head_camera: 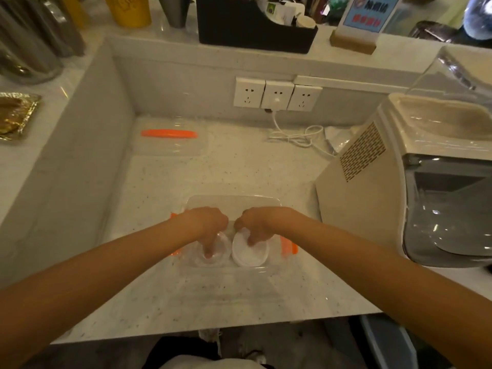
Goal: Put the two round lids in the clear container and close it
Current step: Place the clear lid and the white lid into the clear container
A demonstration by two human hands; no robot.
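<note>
A clear rectangular container [234,202] with orange side clips [288,247] stands open on the counter in front of me. Both hands reach down into it. My left hand [206,225] presses its fingers onto a clear round lid [213,258] lying on the container's floor. My right hand [259,226] holds the far edge of a white round lid [250,253], which lies beside the clear one. The container's own clear lid [170,141], with an orange strip, lies flat at the back left of the counter.
A beige machine [372,182] with a clear plastic bin stands close on the right. A white cable [295,137] runs from the wall sockets [277,94]. Raised ledges border the counter at left and back, carrying cups, a black box and a sign.
</note>
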